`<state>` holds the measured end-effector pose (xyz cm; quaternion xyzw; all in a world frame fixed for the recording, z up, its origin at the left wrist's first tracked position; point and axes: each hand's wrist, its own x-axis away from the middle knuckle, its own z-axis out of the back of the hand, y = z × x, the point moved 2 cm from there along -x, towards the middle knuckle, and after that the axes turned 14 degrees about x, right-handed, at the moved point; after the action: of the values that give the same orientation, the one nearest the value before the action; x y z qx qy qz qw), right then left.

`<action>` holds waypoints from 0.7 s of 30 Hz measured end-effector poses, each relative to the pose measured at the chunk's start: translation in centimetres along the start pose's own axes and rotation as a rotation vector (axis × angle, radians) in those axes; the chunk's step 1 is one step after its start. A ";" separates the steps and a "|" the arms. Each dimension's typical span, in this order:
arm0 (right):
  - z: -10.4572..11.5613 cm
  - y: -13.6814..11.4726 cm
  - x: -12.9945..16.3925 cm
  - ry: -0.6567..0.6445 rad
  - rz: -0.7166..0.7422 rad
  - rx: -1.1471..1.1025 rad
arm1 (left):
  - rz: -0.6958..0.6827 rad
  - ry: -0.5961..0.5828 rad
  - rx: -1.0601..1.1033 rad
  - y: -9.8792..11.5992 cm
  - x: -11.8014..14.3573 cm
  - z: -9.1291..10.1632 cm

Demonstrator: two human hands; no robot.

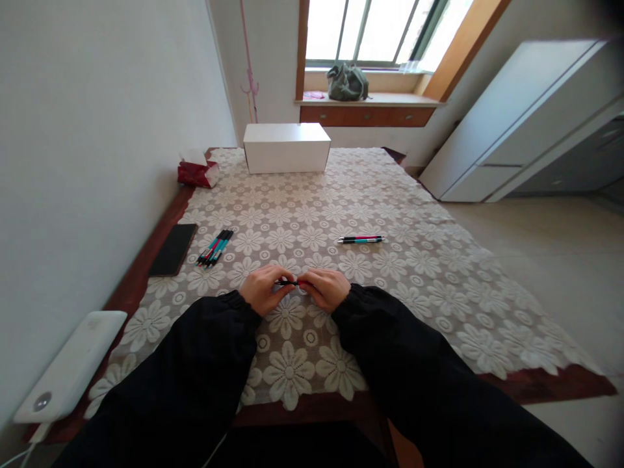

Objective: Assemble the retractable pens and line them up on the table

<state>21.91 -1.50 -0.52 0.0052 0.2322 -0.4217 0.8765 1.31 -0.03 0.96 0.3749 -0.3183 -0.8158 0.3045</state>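
Observation:
Between my hands a slim pen (286, 283), black with a bit of red at its right end, lies level just above the tablecloth. The fingers of my left hand (266, 289) pinch its left part. My right hand (325, 288) grips the right end, and its fingers cover most of the red part. Ahead and to the left, a bunch of several black, teal and red pens (215, 248) rests on the cloth. A smaller group of pens (361, 240), with black, teal and red barrels, lies side by side ahead on the right.
A flower-patterned lace cloth (288, 370) covers the table. Along the left edge are a dark flat phone-like slab (173, 249), a white power bank (73, 367) with a cable, and a red tissue pack (197, 174). A white box (286, 149) stands at the far end.

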 end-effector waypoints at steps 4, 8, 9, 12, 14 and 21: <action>0.3 -0.1 -0.1 0.022 -0.030 0.009 | 0.014 -0.006 -0.035 0.1 -0.1 0.2; 0.6 -0.2 -0.1 0.027 -0.041 -0.001 | 0.044 -0.006 -0.151 -0.1 -0.2 0.4; 0.6 -0.2 -0.1 0.026 -0.041 -0.004 | 0.049 -0.009 -0.180 -0.1 -0.3 0.4; 0.6 -0.2 0.0 0.027 -0.043 -0.004 | 0.036 -0.033 -0.215 -0.3 -0.2 0.4; 0.6 -0.2 0.0 0.035 -0.055 0.003 | 0.019 -0.022 -0.187 -0.3 -0.2 0.3; 0.9 -0.3 -0.2 0.033 -0.066 0.011 | 0.071 0.055 -0.119 -0.2 -0.2 0.6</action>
<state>21.93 -1.66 0.41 0.0092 0.2444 -0.4515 0.8581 0.92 0.36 1.22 0.3668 -0.2740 -0.8114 0.3633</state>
